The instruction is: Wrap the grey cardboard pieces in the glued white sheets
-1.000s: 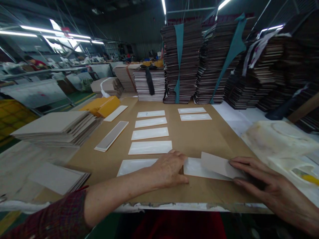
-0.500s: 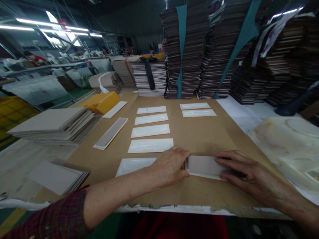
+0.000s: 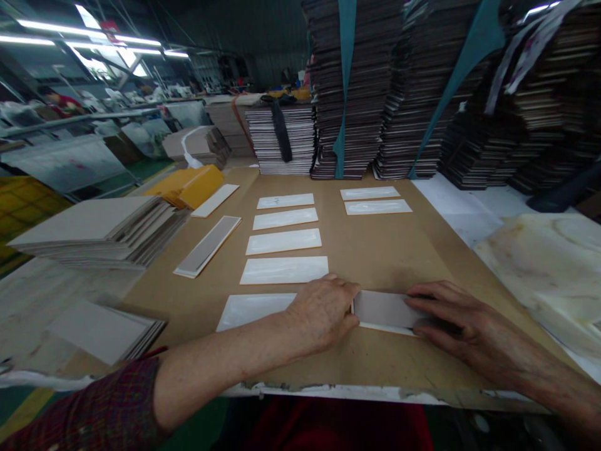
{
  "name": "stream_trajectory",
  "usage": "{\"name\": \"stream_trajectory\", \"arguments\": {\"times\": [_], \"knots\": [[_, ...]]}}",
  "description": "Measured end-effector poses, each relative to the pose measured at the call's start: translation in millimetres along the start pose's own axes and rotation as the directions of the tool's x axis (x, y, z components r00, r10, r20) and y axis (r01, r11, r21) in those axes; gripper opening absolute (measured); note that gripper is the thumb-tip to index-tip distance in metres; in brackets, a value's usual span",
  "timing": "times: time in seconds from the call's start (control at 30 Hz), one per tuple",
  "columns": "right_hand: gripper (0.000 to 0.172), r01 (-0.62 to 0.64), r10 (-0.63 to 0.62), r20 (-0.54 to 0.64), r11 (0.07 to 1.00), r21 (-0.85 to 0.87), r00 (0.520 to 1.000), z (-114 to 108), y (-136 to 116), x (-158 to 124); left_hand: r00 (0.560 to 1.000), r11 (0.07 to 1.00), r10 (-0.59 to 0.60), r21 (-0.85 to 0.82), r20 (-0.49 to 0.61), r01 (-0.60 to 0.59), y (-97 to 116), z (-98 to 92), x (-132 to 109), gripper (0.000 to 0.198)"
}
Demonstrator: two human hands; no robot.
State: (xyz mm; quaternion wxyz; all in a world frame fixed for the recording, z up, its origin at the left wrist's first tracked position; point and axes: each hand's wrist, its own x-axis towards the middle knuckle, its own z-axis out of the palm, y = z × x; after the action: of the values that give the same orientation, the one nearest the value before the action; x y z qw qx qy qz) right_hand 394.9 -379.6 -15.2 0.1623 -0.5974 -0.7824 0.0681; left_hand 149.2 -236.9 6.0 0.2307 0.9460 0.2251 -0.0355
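At desk (image 3: 385, 250) front: grey card (image 3: 382, 308), tilted up a second ago, now flat on white strip (image 3: 387, 327); left hand (image 3: 323, 310) and right hand (image 3: 451, 313) pressing, fingers spread, grasping nothing

Hands in view: two, the left hand (image 3: 323, 310) and the right hand (image 3: 462, 322).

White glossy strips flat on the counter (image 3: 375, 250): seven. Five lie in a left column (image 3: 284, 241); two lie in a right column (image 3: 377, 200).

Grey card (image 3: 382, 309) between the hands: one.

Framed grey strip (image 3: 208, 245): one. Cream strip (image 3: 215, 200) beyond it: one.

Yellow blocks (image 3: 192, 185): one group; count unclear.

Grey board stacks at the left: two, a large stack (image 3: 98, 228) and a small stack (image 3: 106, 329).
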Motion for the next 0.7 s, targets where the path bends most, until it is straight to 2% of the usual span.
{"name": "stream_trajectory", "arguments": {"times": [0.7], "knots": [[0.029,0.047,-0.047,0.024,0.999,-0.014,0.999,1.4,-0.9,4.5,1.000,0.999,0.018,0.034,0.012,-0.018,0.1,2.1,2.2,0.030]]}}
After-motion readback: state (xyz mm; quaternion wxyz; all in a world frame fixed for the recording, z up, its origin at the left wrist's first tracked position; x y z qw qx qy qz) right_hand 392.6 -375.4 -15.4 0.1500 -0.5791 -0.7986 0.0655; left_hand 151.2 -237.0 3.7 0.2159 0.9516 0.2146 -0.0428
